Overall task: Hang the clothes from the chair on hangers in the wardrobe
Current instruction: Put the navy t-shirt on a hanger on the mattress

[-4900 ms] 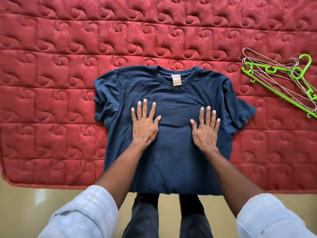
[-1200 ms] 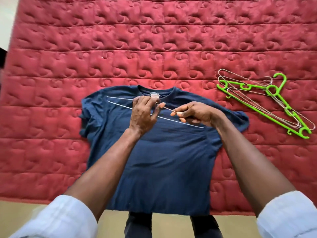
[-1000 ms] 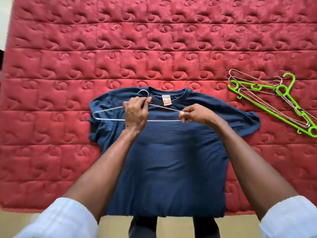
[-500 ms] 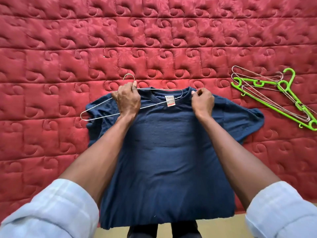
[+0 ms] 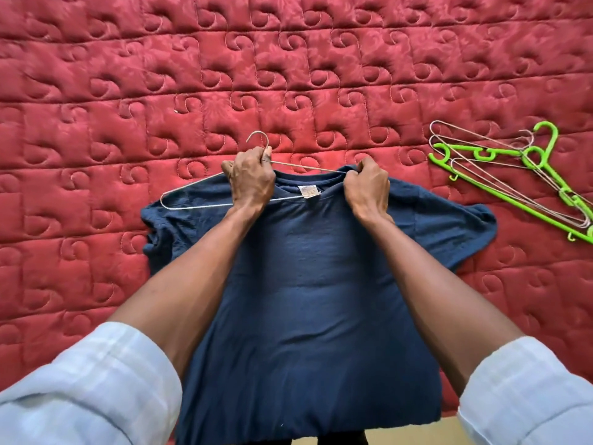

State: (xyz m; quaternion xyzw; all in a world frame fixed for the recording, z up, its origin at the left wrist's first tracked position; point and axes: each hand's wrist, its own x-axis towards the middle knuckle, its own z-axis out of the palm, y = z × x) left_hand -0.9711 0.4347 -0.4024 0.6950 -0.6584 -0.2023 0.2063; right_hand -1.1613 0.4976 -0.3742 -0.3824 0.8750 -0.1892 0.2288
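A navy blue T-shirt [image 5: 308, 284] lies flat on the red quilted bed [image 5: 288, 75], collar away from me. My left hand [image 5: 252, 179] grips a thin wire hanger [image 5: 192, 207] just below its hook, which points away from me. The hanger's left end sticks out over the shirt's left shoulder; its right arm runs along the collar to my right hand and goes out of sight there. My right hand [image 5: 365, 187] pinches the right side of the collar and lifts the fabric.
A pile of spare hangers [image 5: 513, 175], bright green plastic and thin wire, lies on the bed to the right of the shirt. The bed's near edge and a strip of floor [image 5: 449, 425] show at the bottom right.
Earlier both hands lay flat on the shirt. Since then they took a wire hanger, carried it up to the collar, and the right hand moved from the hanger's end to the collar edge.
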